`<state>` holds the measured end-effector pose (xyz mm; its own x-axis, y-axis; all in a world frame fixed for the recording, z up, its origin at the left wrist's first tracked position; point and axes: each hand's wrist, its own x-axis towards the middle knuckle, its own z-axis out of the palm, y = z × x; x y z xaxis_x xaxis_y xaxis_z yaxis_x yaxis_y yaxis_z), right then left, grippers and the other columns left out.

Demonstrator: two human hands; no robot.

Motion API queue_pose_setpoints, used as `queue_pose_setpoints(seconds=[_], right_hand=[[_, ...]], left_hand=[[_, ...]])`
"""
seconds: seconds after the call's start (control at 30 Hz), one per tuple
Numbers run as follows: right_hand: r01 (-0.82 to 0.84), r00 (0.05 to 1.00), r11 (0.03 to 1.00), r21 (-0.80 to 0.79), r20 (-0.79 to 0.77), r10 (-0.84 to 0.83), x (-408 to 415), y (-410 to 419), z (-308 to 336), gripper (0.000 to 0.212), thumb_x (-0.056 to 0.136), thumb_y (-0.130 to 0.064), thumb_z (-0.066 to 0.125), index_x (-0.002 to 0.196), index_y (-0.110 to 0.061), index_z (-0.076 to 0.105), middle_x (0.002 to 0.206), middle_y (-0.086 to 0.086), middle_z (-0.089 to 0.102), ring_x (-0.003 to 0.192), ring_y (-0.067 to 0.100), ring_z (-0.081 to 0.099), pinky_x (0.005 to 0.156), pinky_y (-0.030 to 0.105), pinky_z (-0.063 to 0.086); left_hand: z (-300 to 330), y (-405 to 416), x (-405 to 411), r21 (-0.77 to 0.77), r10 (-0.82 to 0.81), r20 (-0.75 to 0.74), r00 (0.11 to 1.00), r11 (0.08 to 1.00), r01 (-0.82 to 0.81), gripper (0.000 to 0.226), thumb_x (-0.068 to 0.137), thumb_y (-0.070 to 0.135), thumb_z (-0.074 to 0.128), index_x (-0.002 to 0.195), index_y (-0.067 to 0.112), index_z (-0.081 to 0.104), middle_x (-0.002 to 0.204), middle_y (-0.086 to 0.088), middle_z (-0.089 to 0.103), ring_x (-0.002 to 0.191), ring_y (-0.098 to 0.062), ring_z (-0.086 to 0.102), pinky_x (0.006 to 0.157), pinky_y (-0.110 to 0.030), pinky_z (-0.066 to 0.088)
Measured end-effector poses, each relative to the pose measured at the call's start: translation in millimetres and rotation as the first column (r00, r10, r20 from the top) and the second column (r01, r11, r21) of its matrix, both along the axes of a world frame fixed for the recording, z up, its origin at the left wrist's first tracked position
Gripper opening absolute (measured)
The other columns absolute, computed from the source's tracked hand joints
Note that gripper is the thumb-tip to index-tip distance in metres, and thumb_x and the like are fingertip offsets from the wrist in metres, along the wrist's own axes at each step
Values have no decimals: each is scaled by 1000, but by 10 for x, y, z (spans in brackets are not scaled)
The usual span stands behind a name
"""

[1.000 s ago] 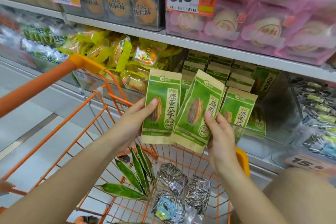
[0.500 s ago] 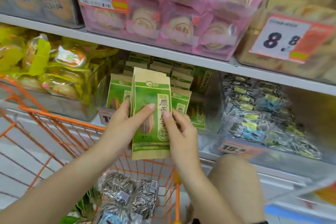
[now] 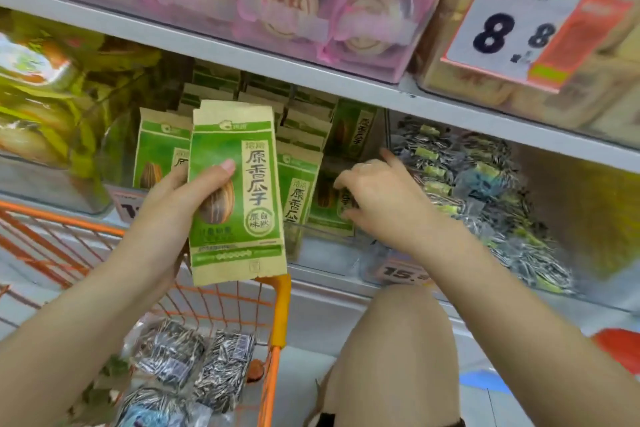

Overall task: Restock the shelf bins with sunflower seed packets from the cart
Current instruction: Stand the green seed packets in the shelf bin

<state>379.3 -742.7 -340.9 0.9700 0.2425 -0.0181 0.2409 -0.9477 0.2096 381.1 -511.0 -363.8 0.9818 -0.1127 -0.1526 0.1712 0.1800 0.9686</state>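
A stack of green sunflower seed packets (image 3: 239,191) is gripped upright in the left hand (image 3: 173,215), thumb across the front face, just in front of the shelf. At least one more packet is seen behind the front one at its 9 o'clock edge; how many are held cannot be told. The right hand (image 3: 384,201) is reached into the clear shelf bin (image 3: 332,246) at 3 o'clock of the held stack, its fingers curled against a packet standing at the bin's front; whether that packet is truly pinched or only nudged into line is not clear.

The bin is already well filled: rows of the same green packets (image 3: 304,135) are stood toward the back, at 12 o'clock of the held stack. The task is judged to be partly done, with the held stack yet to be placed. In the orange cart (image 3: 277,319), at 6 o'clock, striped seed packs (image 3: 194,367) of another kind are left, and something green at the cart's left edge is too blurred to name.

The upper shelf edge (image 3: 242,59) hangs low over the bin, so little room is left above the rows. A neighbouring bin of striped seed packs (image 3: 478,198) lies at 3 o'clock, yellow snack bags (image 3: 52,107) at 9 o'clock. A bare knee (image 3: 398,340) is held beside the cart.
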Motion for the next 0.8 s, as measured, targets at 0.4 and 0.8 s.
queue_pose_setpoints(seconds=[0.4,0.8], right_hand=[[-87,913,890,-447,-393,-108,549,229,-336,33,89,-39,53,110,-14,62,96,3,61,85,24,58,68,29,43],[34,987,971,-237,158,4,173,112,152,20,93,-26,46,76,-18,51,70,2,55,71,29,62,54,27,33]], left_hand=[[107,279,20,-16,-21,22,1000,1000,21,34,79,37,61,107,21,67,103,-2,73,89,-23,71,75,-38,56],[67,335,26,38,-79,-103,992,996,83,32,81,37,63,108,20,69,98,-2,74,87,-23,72,83,-41,53]])
